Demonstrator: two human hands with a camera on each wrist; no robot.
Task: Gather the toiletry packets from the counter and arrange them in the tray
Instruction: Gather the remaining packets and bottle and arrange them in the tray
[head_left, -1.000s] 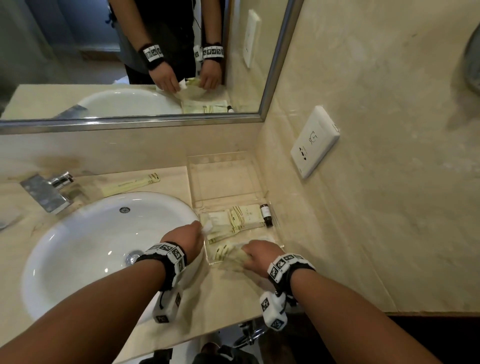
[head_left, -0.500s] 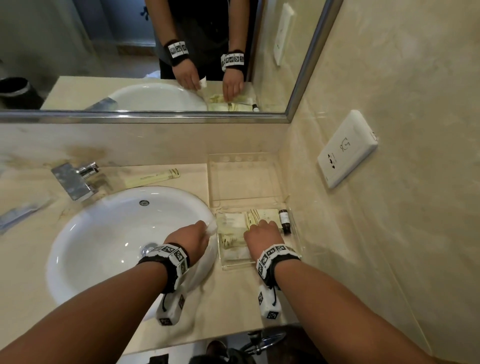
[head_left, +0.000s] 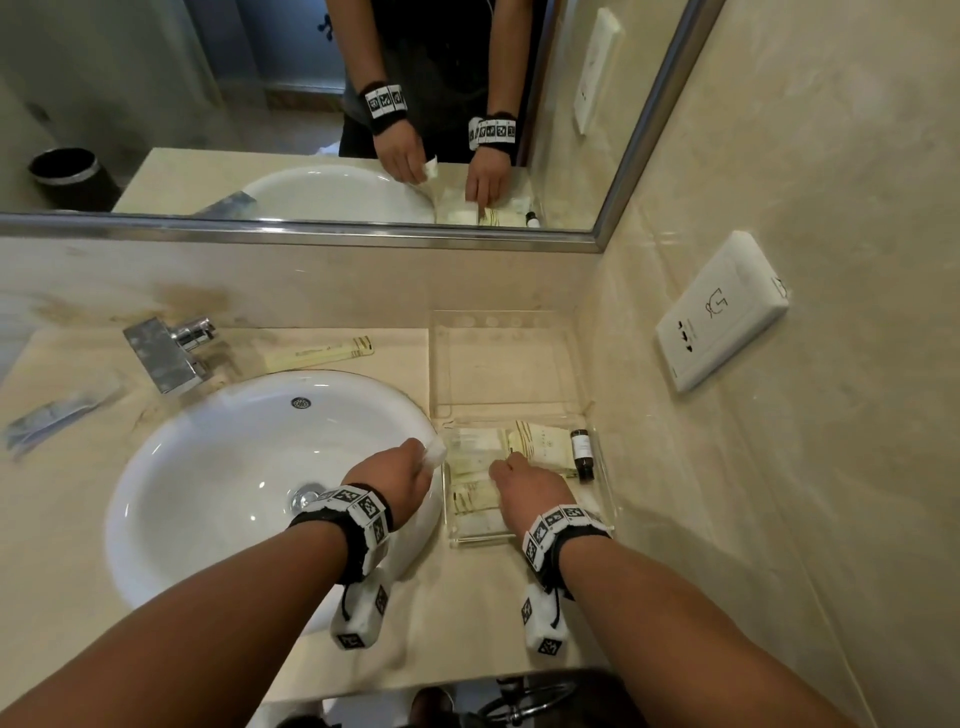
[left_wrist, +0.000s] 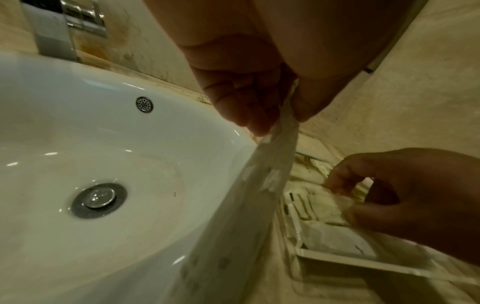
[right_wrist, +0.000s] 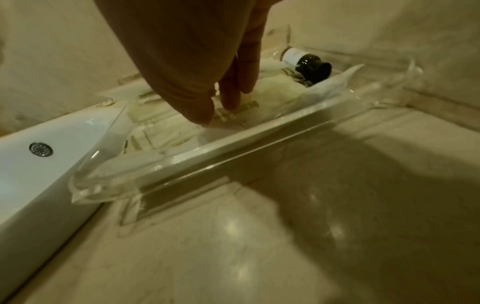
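- My left hand (head_left: 392, 470) is over the right rim of the white sink basin (head_left: 218, 467), its fingers (left_wrist: 249, 107) and thumb pinching the top edge of a thin white packet (left_wrist: 275, 156) that hangs down over the rim.
- In the head view only a corner of that white packet (head_left: 435, 453) shows past my knuckles, just left of the tray.
- My right hand (head_left: 530, 491) reaches down into the clear acrylic tray (right_wrist: 233, 152), which sits on the beige marble surface (head_left: 467, 613) against the side wall.
- The right wrist view shows my right fingers (right_wrist: 231, 90) pointing down, tips touching a cream packet with lined print (right_wrist: 233, 112) that lies in the tray. I cannot tell whether they pinch it or only press it.
- Several cream toiletry packets (head_left: 480, 457) lie flat and overlapping in the tray's near compartment.
- A small dark bottle with a white label (head_left: 582, 451) lies on its side at the right end of that compartment, beside the packets.
- The tray's far compartment (head_left: 498, 364) holds nothing I can make out.
- One long yellow packet (head_left: 322, 353) lies on the surface behind the basin, between the chrome faucet (head_left: 171, 348) and the tray, well apart from both my hands.
- A white wall socket plate (head_left: 722, 312) is on the side wall, and a mirror (head_left: 311, 104) hangs above the surface.
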